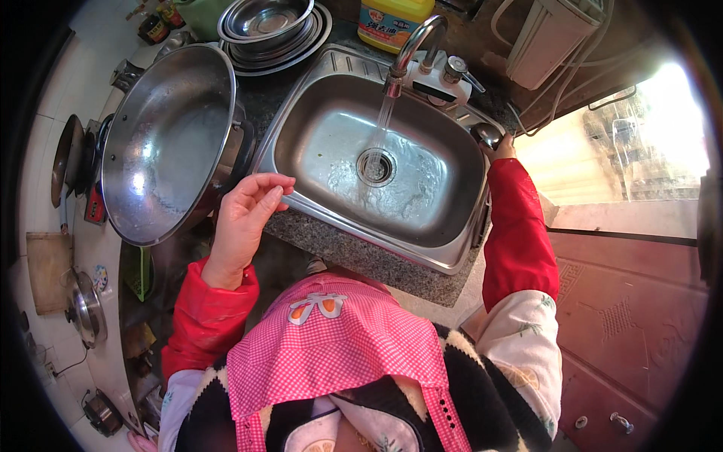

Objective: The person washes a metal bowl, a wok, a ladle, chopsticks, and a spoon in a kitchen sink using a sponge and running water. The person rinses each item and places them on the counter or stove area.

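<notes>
In front of me is a stainless steel sink (325, 130), with a stream of water (384, 121) falling from the curved chrome faucet (415, 48) onto the drain (376, 167). My left hand (248, 206) hovers by the sink's front left rim, fingers curled towards the thumb, with nothing visible in it. At the back right corner, my right hand (501, 148) grips a rounded, shiny metal utensil (487, 134); its exact kind is unclear, and part of the hand is hidden. Left of the sink stands a large two-handled metal pan (169, 135), tilted, its inside wet.
Stacked metal bowls (268, 25) stand behind the pan. A yellow detergent jug (392, 25) is behind the sink. A white water heater unit (435, 85) sits at the faucet's base. Cables and hoses (556, 104) hang at the right, near a bright window (621, 141).
</notes>
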